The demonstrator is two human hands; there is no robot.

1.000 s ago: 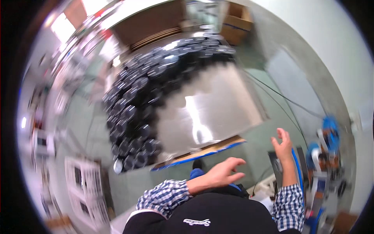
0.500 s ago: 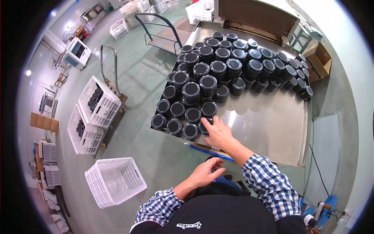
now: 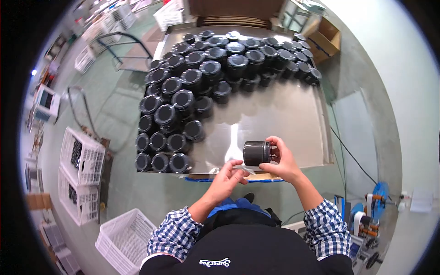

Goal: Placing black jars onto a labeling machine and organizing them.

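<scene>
My right hand (image 3: pixel 285 164) is closed round one end of a glossy black jar (image 3: pixel 256 153). The jar lies on its side in the air, above the near edge of the metal table (image 3: pixel 275 119). Just left of it, my left hand (image 3: pixel 228 178) pinches a small whitish, see-through scrap (image 3: pixel 244 169), blurred and hard to make out. Many more black lidded jars (image 3: pixel 176 143) crowd the table's left and far sides, some stacked on others. The nearest row ends at a jar (image 3: pixel 179 162) by the near left corner.
A white plastic crate (image 3: pixel 126 240) stands on the floor at lower left. Beyond it, two crates (image 3: pixel 80 192) holding black items rest on a trolley. A cardboard box (image 3: pixel 324 39) sits behind the table's far right corner. Equipment with a blue reel (image 3: pixel 380 195) stands at right.
My right hand has taken a jar from the near end of the group and carried it right, tipping it sideways. My left hand has risen beside it. The view has swung right.
</scene>
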